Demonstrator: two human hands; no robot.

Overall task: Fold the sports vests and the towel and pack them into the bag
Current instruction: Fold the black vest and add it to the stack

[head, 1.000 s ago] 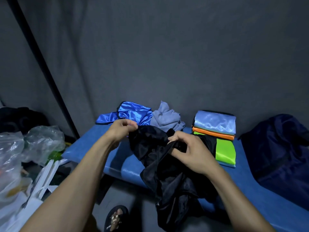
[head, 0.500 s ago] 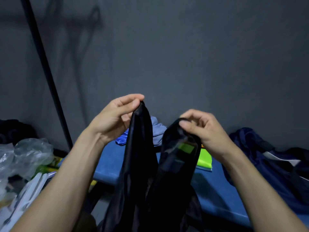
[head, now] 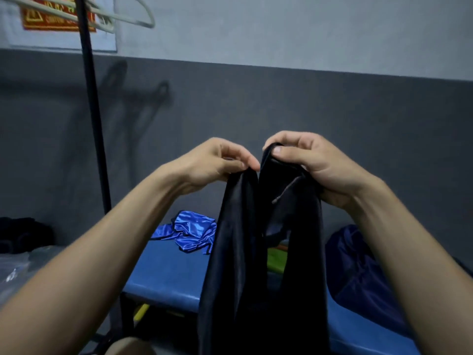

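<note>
Both hands up at chest height, close together, w/ a black vest (head: 256, 265) hanging from them. Left hand (head: 215, 165) pinches one top strap of the vest between thumb and forefinger tips, other fingers curled above it. Right hand (head: 309, 165) grips the other strap, thumb pressed on top of the fabric, fingers curled round behind it; a thin grey cord dangles just below that thumb. The two pinch points nearly touch. From the fingers the vest drops straight down in two dark panels, w/ a gap between them under the right-hand fingertips, and runs out of the bottom of the view.

Below and behind the left fingers: a crumpled shiny blue vest (head: 190, 233) lies on the blue bench (head: 166, 278). Through the gap under the right hand, a bit of lime-green fabric (head: 275, 260) shows on the bench, mostly hidden by the black vest. Below the right wrist, on the bench's right end, a dark navy bag (head: 358, 272). Far left of the left hand, a black pole (head: 93, 111) stands vs. the grey wall, hangers (head: 122, 16) at its top.
</note>
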